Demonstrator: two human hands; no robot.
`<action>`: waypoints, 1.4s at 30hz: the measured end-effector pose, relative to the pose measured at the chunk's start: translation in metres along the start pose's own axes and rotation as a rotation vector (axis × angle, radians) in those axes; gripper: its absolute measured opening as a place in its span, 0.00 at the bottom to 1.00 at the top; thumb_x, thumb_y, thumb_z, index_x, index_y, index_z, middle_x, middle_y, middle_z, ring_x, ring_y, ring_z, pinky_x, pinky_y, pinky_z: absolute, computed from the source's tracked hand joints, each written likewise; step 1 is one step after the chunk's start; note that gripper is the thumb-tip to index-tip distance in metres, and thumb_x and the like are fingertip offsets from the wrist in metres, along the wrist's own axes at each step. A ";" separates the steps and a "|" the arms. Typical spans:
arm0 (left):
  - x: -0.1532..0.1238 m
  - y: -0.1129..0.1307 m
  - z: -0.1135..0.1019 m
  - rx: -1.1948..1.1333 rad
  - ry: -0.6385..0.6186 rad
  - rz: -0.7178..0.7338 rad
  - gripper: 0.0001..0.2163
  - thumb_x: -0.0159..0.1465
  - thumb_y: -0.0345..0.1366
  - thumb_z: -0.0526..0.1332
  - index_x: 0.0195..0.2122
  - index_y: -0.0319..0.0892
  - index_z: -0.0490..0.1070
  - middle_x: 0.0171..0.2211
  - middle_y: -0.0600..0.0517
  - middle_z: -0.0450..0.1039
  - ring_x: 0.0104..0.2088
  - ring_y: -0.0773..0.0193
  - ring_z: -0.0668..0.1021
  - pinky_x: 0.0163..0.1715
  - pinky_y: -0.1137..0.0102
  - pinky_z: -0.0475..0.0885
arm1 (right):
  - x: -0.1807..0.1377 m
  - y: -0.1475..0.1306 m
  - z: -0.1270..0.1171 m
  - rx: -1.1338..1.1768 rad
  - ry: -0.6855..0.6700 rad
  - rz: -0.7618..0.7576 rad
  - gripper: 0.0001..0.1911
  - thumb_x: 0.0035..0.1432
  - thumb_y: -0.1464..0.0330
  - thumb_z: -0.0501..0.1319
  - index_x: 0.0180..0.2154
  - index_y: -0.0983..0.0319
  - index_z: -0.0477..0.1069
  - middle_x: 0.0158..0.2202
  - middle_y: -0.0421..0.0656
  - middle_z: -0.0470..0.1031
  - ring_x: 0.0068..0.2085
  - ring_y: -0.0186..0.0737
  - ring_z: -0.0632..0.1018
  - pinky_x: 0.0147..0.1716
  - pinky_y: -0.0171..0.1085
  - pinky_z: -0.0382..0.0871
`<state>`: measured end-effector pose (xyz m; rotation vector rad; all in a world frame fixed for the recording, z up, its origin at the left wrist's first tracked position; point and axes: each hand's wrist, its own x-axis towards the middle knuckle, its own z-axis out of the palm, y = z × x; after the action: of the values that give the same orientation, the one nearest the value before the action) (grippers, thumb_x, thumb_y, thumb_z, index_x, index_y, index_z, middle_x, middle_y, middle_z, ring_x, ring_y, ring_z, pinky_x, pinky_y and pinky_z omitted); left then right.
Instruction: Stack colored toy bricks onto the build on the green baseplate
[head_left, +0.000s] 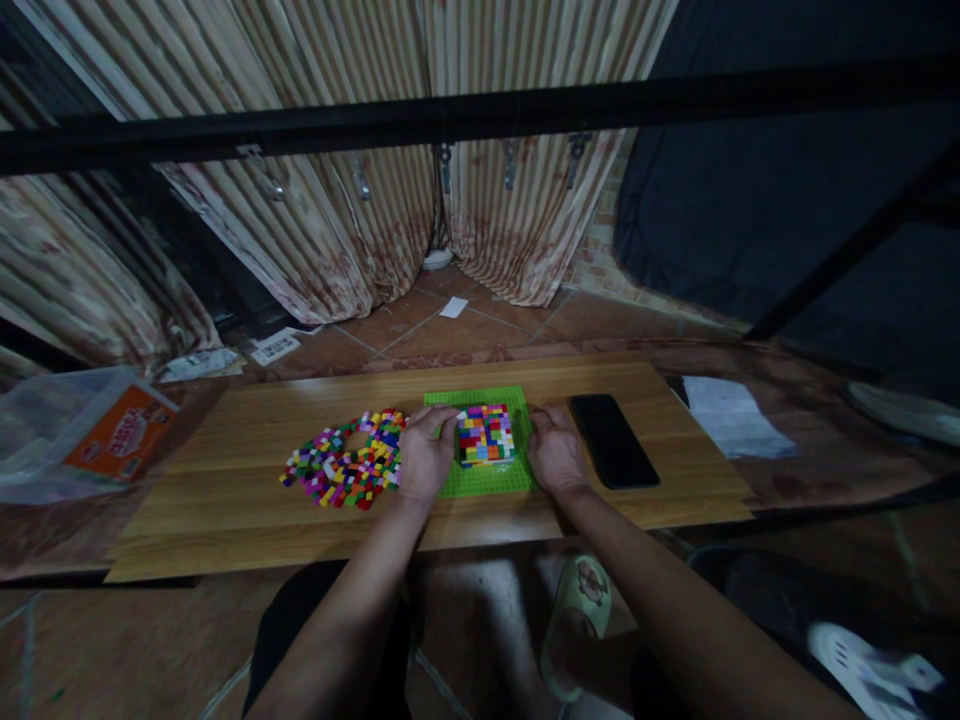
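Observation:
A green studded baseplate (480,483) lies on the wooden board. On it stands a square block of multicoloured toy bricks (486,435). My left hand (427,450) is at the block's far left corner, thumb and forefinger pinched around a small pale toy brick (461,414); the fingertips partly hide it. My right hand (553,447) has its fingers curled on the right edge of the baseplate, gripping it. Left of my left hand spreads a loose pile of small coloured bricks (349,462).
A black phone (613,441) lies right of my right hand on the wooden board (247,530). Beyond the board's left end is a clear plastic box (60,430) with an orange label. Papers (735,415) lie off the right end. A black metal bar (480,118) crosses before the curtains.

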<state>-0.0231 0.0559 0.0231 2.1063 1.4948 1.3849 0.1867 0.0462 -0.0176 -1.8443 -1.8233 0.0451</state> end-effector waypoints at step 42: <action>0.009 -0.011 0.034 -0.593 -0.030 -0.620 0.12 0.58 0.41 0.64 0.41 0.42 0.79 0.42 0.49 0.80 0.44 0.60 0.79 0.49 0.66 0.70 | -0.001 0.004 0.001 0.010 -0.005 0.005 0.17 0.56 0.77 0.52 0.45 0.62 0.72 0.47 0.50 0.74 0.50 0.44 0.73 0.50 0.37 0.66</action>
<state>-0.0035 0.0790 0.0030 1.1722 1.3337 1.3132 0.1898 0.0461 -0.0201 -1.8432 -1.8183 0.0604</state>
